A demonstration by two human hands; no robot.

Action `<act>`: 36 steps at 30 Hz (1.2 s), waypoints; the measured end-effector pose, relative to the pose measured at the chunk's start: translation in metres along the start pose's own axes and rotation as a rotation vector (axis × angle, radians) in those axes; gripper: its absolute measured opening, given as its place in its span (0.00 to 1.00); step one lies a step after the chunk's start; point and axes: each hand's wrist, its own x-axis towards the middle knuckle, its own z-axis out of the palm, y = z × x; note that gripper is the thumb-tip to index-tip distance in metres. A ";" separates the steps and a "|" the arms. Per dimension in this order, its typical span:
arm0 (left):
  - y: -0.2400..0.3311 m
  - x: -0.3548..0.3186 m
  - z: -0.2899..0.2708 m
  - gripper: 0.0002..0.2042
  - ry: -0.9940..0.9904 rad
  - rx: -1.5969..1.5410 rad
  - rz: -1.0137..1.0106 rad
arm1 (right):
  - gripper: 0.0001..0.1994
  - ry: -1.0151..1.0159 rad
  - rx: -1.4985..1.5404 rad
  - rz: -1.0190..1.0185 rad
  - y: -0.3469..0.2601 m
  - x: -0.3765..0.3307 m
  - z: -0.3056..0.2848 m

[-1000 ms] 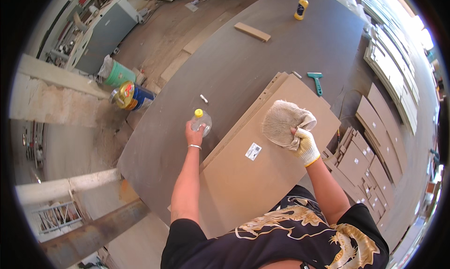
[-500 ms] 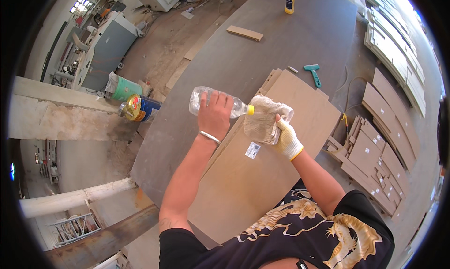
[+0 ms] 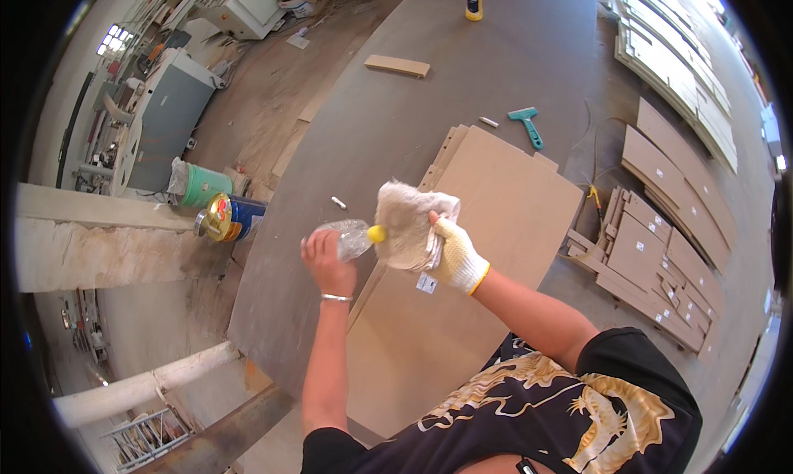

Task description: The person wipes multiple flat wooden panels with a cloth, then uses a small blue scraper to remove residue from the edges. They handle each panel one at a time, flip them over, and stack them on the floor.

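Observation:
My bare left hand point(image 3: 327, 261), with a bangle at the wrist, is wrapped round a clear plastic bottle point(image 3: 353, 239). The bottle is tilted nearly level, and its yellow cap point(image 3: 377, 233) points right against a folded, dirty white cloth point(image 3: 405, 222). My right hand point(image 3: 458, 257) wears a cream knitted glove and grips the cloth's right side, the thumb on top. Both hands are above a stack of brown boards point(image 3: 487, 193) on a dark table. A white label point(image 3: 426, 282) on the top board shows just below the cloth.
A teal-handled scraper point(image 3: 527, 128) and a small white stick point(image 3: 489, 122) lie beyond the boards. Another white stick point(image 3: 339, 202) is beside the bottle. Farther off are a wood strip point(image 3: 397, 66) and a yellow bottle point(image 3: 473, 0). More boards point(image 3: 652, 267) are stacked at right.
Both hands have moved left and slightly nearer with the bottle and cloth. The cap now meets the cloth's left part, and the cloth is lifted and tilted more. The view has shifted a little.

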 end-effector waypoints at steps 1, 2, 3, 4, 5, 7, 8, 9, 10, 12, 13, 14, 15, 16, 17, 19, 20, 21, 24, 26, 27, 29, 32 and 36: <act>-0.010 -0.013 0.012 0.24 0.012 -0.029 -0.093 | 0.30 -0.016 0.037 0.016 0.005 0.001 0.006; -0.021 -0.027 0.024 0.26 0.023 -0.057 -0.189 | 0.31 -0.019 0.082 0.050 0.009 0.000 0.010; -0.031 -0.041 0.037 0.26 0.031 -0.123 -0.293 | 0.31 0.057 0.021 0.011 0.015 0.000 0.012; -0.040 -0.055 0.050 0.27 0.041 -0.187 -0.399 | 0.31 0.071 0.033 0.004 0.019 -0.001 0.011; -0.051 -0.067 0.060 0.28 -0.003 -0.249 -0.577 | 0.30 0.083 0.049 0.021 0.020 -0.004 0.008; -0.075 -0.089 0.073 0.27 0.035 -0.439 -0.752 | 0.29 -0.077 0.152 0.132 0.006 -0.015 -0.004; -0.084 -0.098 0.077 0.27 0.008 -0.529 -0.926 | 0.27 -0.061 0.065 0.019 -0.009 -0.018 -0.011; -0.092 -0.108 0.080 0.28 0.001 -0.556 -0.915 | 0.24 0.046 -0.053 -0.137 -0.028 -0.027 -0.019; -0.099 -0.115 0.082 0.29 0.000 -0.567 -0.888 | 0.18 0.267 -0.297 -0.402 -0.054 -0.030 -0.025; -0.111 -0.122 0.082 0.31 -0.041 -0.513 -0.930 | 0.11 0.551 -0.511 -0.614 -0.123 -0.044 -0.030; -0.116 -0.122 0.080 0.34 -0.117 -0.497 -0.929 | 0.11 0.551 -0.710 -0.754 -0.155 -0.042 -0.028; -0.114 -0.123 0.077 0.35 -0.126 -0.496 -0.890 | 0.13 0.683 -1.112 -0.603 -0.186 -0.046 -0.023; -0.109 -0.123 0.072 0.36 -0.158 -0.475 -0.905 | 0.10 0.742 -1.331 -0.500 -0.207 -0.034 -0.014; -0.099 -0.124 0.065 0.37 -0.204 -0.445 -0.945 | 0.09 0.592 -1.791 -0.847 -0.216 -0.022 -0.005; -0.083 -0.127 0.056 0.38 -0.189 -0.494 -1.010 | 0.09 0.431 -2.198 -1.204 -0.212 -0.005 0.005; -0.029 -0.145 0.031 0.35 -0.101 -0.037 -0.986 | 0.11 0.261 -2.637 -1.477 -0.179 0.017 0.018; 0.007 -0.160 0.018 0.34 -0.066 -0.014 -0.824 | 0.13 0.428 -2.716 -1.283 -0.156 0.024 0.020; 0.047 -0.179 0.003 0.33 -0.012 0.010 -0.653 | 0.12 0.201 -2.764 -1.060 -0.144 0.029 0.023; 0.167 -0.235 -0.020 0.35 -0.258 0.007 -0.567 | 0.08 -0.346 -2.579 -1.191 -0.129 0.034 0.024; 0.217 -0.260 -0.026 0.36 -0.234 -0.021 -0.530 | 0.13 -0.052 -2.792 -0.619 -0.146 0.037 0.022; 0.227 -0.266 -0.025 0.36 -0.311 0.055 -0.591 | 0.13 0.101 -2.702 -0.877 -0.156 0.042 0.021; 0.244 -0.278 -0.023 0.36 -0.375 0.184 -0.607 | 0.11 0.386 -2.469 -1.286 -0.176 0.051 0.014; 0.244 -0.281 -0.020 0.36 -0.363 0.160 -0.622 | 0.11 -0.063 -2.518 -1.249 -0.181 0.036 -0.016; 0.244 -0.279 -0.021 0.37 -0.380 0.176 -0.617 | 0.29 0.593 -2.632 -0.915 -0.210 -0.061 -0.086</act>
